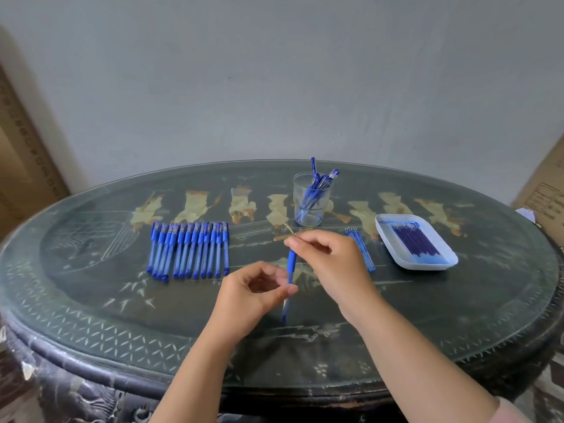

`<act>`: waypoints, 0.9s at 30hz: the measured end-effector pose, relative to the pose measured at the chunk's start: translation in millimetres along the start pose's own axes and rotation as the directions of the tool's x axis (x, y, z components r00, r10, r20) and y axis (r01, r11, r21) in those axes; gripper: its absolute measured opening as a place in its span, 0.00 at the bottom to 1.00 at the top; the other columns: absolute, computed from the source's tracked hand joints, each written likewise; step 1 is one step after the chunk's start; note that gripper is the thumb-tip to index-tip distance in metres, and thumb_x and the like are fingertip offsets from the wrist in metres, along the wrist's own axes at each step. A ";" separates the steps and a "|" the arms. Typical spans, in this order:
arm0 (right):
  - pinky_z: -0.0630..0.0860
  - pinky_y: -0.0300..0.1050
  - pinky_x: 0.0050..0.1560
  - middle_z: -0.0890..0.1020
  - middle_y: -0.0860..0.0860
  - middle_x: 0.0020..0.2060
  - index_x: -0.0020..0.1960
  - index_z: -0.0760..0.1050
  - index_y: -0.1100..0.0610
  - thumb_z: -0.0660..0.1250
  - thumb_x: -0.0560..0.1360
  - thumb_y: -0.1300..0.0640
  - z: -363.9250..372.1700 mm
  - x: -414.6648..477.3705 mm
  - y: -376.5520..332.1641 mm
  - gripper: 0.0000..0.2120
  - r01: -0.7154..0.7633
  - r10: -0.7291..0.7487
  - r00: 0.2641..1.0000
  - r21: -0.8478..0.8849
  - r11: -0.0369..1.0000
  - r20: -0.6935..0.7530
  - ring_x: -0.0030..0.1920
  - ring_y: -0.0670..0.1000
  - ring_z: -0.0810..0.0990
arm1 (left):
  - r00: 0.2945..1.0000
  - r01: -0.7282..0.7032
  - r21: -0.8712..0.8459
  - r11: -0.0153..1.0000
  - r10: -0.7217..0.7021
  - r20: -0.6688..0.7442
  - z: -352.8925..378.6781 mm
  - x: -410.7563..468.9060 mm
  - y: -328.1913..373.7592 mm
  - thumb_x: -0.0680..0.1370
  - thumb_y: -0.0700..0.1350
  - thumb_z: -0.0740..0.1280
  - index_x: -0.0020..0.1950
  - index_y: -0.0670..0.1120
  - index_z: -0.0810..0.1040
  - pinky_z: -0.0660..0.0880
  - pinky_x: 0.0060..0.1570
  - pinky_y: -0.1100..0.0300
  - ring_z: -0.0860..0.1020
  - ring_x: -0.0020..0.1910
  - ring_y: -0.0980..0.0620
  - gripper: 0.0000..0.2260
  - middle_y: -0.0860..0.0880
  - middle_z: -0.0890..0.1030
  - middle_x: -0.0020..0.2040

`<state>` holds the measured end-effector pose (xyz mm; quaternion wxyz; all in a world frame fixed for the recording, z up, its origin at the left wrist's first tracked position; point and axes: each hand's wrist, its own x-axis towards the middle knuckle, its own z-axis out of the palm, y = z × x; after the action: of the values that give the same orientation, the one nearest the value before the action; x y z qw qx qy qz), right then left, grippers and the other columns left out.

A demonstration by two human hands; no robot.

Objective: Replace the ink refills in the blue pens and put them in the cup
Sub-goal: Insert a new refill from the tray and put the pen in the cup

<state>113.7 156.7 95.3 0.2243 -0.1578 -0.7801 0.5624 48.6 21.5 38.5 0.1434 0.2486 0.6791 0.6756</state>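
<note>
Head view, looking down over a dark oval lacquered table [457,315] with pale painted figures, set against a grey wall. Both bare hands meet over the middle of the tabletop and hold one blue pen with a clear barrel [291,268] just above the surface. The pen's long axis runs almost straight away from the person. Its blue rubber-grip end points to the far side and its other end points back toward the near table edge.

The right hand [329,257] pinches the far end between its fingertips, with its other fingers curled in. The left hand [253,290] pinches the barrel lower down between thumb and forefinger, with its other fingers loosely curled. Whether the tip section is coming off or going on cannot be told.

A clear glass cup [311,199] stands beyond the right hand, farther from the person and apart from the held pen. Several blue pens lean to the right inside it. To the left, nearer the left hand, a row of blue pens [189,248] lies side by side.

To the right, a few loose blue refills [357,239] lie on the table just beside a white rectangular plastic tray [448,259] holding more refills. The right hand is nearer to the cup, the loose refills and the tray, so it seems the likelier hand to reach for any of them.
</note>
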 end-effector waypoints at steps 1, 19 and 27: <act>0.74 0.34 0.41 0.84 0.42 0.39 0.46 0.85 0.51 0.69 0.76 0.53 -1.1 1.7 -5.3 0.06 -0.007 0.007 1.000 0.036 0.999 0.010 0.38 0.37 0.79 | 1.000 -0.002 -0.006 1.000 0.002 -0.007 -0.7 0.2 0.9 0.64 0.43 0.78 0.42 0.43 0.83 0.81 0.49 0.53 0.82 0.40 0.49 0.10 0.46 0.85 0.39; 0.73 0.33 0.33 0.83 0.49 0.39 0.58 0.77 0.60 0.66 0.79 0.62 -86.9 68.1 -17.1 0.08 -0.014 0.014 0.963 0.003 1.000 -0.267 0.28 0.38 0.75 | 0.932 -0.025 -0.084 0.996 -0.007 -0.362 -24.1 6.9 -3.6 0.71 0.40 0.76 0.47 0.48 0.83 0.81 0.47 0.61 0.83 0.42 0.51 0.07 0.47 0.85 0.42; 0.77 0.45 0.41 0.82 0.59 0.37 0.48 0.82 0.66 0.71 0.74 0.62 -78.0 118.5 59.5 0.07 -0.340 0.282 0.933 -0.294 0.893 -0.223 0.35 0.52 0.77 | 0.892 -0.007 -0.108 0.994 -0.042 -0.450 -24.5 16.1 -14.0 0.73 0.42 0.75 0.49 0.48 0.83 0.82 0.50 0.52 0.83 0.45 0.44 0.07 0.46 0.84 0.44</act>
<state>53.8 297.6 80.1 0.1693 -0.3647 -0.8044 0.4373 20.2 9.9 28.0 0.0009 0.0707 0.6589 0.7489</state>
